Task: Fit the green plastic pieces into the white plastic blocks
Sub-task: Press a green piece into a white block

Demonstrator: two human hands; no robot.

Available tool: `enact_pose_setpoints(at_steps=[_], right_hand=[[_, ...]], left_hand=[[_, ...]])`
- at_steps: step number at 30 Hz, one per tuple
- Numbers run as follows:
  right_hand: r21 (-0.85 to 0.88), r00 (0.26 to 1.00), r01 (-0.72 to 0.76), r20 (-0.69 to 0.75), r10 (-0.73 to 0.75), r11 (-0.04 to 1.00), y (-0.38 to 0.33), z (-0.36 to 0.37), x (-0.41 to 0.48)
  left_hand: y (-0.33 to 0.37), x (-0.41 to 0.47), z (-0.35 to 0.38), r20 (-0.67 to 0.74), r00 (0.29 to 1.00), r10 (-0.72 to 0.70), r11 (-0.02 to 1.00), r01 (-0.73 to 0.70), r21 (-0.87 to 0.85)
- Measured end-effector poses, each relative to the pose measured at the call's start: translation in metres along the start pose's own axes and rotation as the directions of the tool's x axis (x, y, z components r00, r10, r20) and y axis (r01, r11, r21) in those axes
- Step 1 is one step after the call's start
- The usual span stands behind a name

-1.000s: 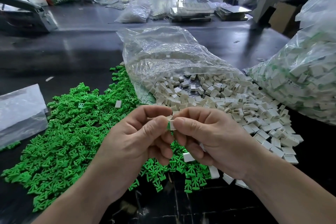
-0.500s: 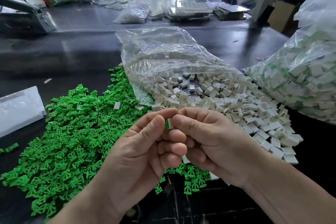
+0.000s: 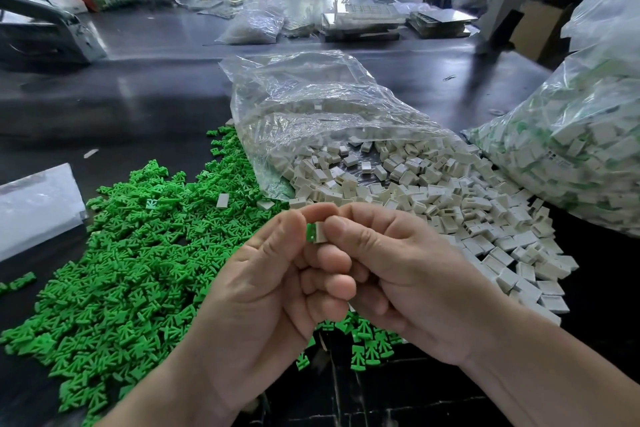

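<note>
On the dark table [image 3: 156,107], a broad heap of green plastic pieces [image 3: 131,270] is spread to the left, and white plastic blocks [image 3: 433,198] are spilled from an opened clear bag [image 3: 311,107] to the right. Above the near edge of both heaps, the left hand [image 3: 263,305] and right hand [image 3: 415,281] are held together, fingers curled. One white block [image 3: 321,235] is pinched between the right thumb and forefinger, and a green piece [image 3: 310,231] seated at its left end is pinched by the left thumb and forefinger.

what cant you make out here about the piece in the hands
Head view, green piece in white block: seating depth hidden by the pinching left hand and right hand.
Head view, filled bag: cut off by the right edge.
Head view, far bench items: blurred, too small.
</note>
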State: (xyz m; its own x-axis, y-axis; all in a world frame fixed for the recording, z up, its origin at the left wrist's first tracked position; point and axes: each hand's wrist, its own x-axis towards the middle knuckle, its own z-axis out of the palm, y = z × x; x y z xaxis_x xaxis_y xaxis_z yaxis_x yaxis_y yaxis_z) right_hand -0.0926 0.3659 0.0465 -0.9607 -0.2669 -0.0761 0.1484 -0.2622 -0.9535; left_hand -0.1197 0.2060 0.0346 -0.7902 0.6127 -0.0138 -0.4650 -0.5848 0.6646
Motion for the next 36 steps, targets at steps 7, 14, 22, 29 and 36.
enact_pose_setpoints(at_steps=[7,14,22,29,36], right_hand=[[-0.043,0.999,-0.034,-0.012,0.033,0.998,0.0,0.001,-0.002],[-0.034,0.998,-0.013,-0.058,0.011,0.999,0.002,0.006,0.001],[0.056,0.997,-0.012,-0.08,0.017,0.998,0.003,0.001,0.004],[0.6,0.97,-0.016,0.202,-0.133,0.8,-0.006,-0.023,0.008],[-0.445,0.983,-0.103,-0.184,0.022,0.89,-0.013,-0.034,0.003]], left_hand=[[-0.002,-0.001,-0.003,0.016,1.0,0.025,0.999,-0.025,0.031],[-0.001,0.001,0.002,-0.039,0.998,0.049,0.998,-0.047,0.05],[0.0,0.003,0.0,-0.055,0.985,0.166,0.94,-0.141,0.311],[0.022,-0.005,-0.016,-0.095,0.9,0.425,0.525,-0.16,0.836],[0.024,-0.009,-0.025,-0.043,0.964,0.261,-0.479,0.168,0.861]])
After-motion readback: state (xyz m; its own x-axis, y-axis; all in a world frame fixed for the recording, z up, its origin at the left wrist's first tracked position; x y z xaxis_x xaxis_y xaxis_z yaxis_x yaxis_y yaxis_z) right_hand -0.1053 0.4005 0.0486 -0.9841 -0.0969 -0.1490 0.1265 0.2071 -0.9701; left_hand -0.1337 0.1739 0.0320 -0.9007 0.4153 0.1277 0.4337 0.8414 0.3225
